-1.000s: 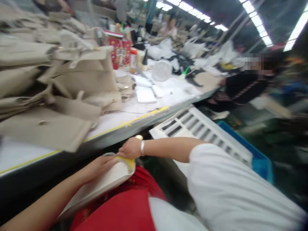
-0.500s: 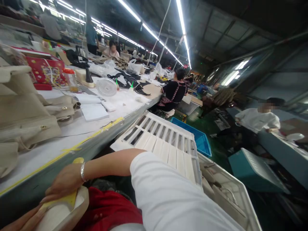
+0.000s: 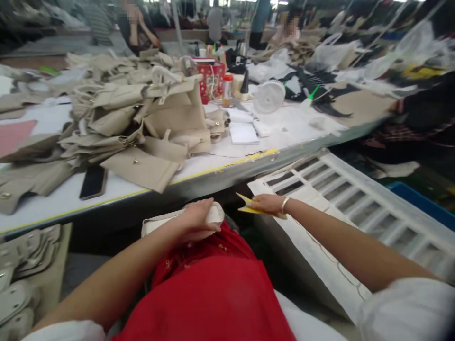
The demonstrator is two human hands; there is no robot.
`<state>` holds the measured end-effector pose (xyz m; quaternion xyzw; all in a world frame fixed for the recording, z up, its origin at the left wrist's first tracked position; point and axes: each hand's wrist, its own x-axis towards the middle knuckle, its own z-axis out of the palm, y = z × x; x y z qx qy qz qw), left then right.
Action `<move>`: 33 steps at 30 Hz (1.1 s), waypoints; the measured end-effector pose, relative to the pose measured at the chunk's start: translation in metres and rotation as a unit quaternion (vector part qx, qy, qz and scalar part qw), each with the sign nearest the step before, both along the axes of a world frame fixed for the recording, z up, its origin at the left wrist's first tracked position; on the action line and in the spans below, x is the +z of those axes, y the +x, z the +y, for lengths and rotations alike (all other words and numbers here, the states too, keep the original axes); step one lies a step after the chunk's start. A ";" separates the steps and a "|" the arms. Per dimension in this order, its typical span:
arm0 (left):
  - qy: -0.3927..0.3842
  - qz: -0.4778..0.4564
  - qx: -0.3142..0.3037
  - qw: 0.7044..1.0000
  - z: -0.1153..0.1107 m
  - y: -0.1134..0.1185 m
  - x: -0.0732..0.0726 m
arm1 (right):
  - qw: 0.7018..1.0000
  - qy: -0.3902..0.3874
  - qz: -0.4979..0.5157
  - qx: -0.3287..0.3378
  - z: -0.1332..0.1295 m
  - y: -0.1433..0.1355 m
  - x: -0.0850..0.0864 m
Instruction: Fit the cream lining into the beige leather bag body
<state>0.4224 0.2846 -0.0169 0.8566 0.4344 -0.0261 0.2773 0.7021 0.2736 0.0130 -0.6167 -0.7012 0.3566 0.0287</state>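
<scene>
My left hand (image 3: 199,219) is closed over a cream, open-rimmed bag piece (image 3: 159,225) above my lap, with its fingers lying across the rim. To the right, my right hand (image 3: 269,203), with a silver bracelet at the wrist, grips a thin yellow piece (image 3: 245,207) with a notched, pointed end; its exact kind I cannot make out. The yellow piece is apart from the bag piece. A red apron (image 3: 213,298) covers my lap beneath both hands.
Beige bag parts (image 3: 149,113) are heaped on the worktable (image 3: 192,175), beside a phone (image 3: 93,182) and a small white fan (image 3: 269,96). A white slatted rack (image 3: 341,184) stands at the right. Stacked beige pieces (image 3: 31,255) lie on a board at left. Other people work beyond.
The view has swung left and down. My right hand has drawn the yellow piece away from the cream bag piece, to the right. My left hand stays on the bag piece.
</scene>
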 end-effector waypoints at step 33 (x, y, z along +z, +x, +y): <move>0.144 -0.025 -0.055 0.988 -0.009 -0.009 -0.020 | 0.857 -0.353 0.362 -0.096 -0.021 -0.076 -0.046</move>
